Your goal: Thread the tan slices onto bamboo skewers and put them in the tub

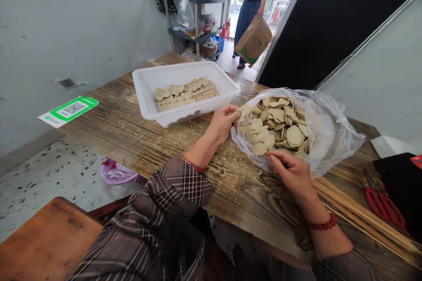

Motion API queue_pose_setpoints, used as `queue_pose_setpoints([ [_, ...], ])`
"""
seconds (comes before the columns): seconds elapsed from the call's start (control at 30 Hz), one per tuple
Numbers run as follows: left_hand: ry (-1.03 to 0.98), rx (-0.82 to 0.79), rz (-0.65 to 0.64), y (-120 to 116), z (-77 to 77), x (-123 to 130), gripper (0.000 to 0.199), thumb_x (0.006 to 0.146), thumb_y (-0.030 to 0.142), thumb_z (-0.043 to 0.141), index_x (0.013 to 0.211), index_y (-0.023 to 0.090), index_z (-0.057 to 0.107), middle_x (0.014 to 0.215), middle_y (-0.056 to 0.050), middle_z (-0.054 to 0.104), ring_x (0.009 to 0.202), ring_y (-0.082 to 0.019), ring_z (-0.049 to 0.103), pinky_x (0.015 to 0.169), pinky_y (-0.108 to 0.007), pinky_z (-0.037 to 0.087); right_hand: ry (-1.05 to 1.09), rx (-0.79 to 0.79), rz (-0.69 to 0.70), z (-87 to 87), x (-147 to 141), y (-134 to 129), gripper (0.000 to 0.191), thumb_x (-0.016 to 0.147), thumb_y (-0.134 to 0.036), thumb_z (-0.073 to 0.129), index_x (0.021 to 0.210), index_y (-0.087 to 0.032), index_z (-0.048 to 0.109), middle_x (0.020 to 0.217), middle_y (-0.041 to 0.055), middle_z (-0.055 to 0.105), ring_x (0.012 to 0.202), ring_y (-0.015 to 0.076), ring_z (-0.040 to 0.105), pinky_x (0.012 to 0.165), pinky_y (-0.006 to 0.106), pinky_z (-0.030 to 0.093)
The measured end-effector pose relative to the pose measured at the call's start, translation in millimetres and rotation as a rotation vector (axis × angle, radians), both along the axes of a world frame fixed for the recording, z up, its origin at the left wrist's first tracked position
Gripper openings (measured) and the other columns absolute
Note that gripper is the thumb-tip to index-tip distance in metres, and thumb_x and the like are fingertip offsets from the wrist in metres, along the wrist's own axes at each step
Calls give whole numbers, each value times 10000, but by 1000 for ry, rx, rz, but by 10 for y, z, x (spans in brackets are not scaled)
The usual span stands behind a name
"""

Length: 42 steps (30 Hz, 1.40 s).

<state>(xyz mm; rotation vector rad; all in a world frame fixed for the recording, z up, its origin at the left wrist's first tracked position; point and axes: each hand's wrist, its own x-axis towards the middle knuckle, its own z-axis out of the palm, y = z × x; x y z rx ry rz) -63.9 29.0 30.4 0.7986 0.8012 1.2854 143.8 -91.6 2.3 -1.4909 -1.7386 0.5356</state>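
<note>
Several thin beige round slices (259, 134) are threaded on a skewer in front of a plastic bag (329, 129) of loose slices (295, 136). Between the thumb and fingers of my left hand (223, 124) is a slice (244, 114) at the far end of the row. My right hand (292, 171) pinches the skewer's near end (268, 152), just below the lowest slice. Left of the bag stands a white plastic tub (194, 112) with filled skewers (187, 92) lying in it.
Bare bamboo skewers (365, 215) and red-handled scissors (384, 204) lie at the right of the wooden table (171, 149). A QR code card (70, 109) lies at the left edge. Beyond are a grey cart (198, 30) and a person carrying a cardboard box (254, 40) at the doorway.
</note>
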Motion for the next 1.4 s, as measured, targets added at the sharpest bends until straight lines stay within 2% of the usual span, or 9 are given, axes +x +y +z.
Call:
queue_pose_setpoints([
  [0.33,80,44,33,12,-15,-4,126,647,158,698,746,131,625,645,16,610,552,-68,508,515,-185,390,32,-17,-18,23,-32,-5,266,875,-339,556,933,-160,743,562,-6,614,482,124,512,483,248,402],
  [0.63,64,-2,21,41,-31,-45,133,644,172,707,745,135,630,669,5,621,563,-73,522,496,-180,380,40,0,5,44,-27,-9,246,864,-337,569,926,-193,758,539,-2,631,469,141,548,474,260,434],
  [1.0,102,75,-10,24,-49,1,143,636,169,721,738,125,632,611,15,603,509,-60,481,491,-185,371,33,16,-10,26,-19,4,250,855,-337,573,930,-184,756,617,20,676,519,149,573,513,275,468],
  [1.4,94,47,30,27,-58,-7,160,630,203,721,735,134,622,637,14,608,549,-70,500,503,-186,358,57,-12,8,31,-29,6,257,858,-334,569,933,-175,757,568,4,643,477,135,540,487,262,440],
])
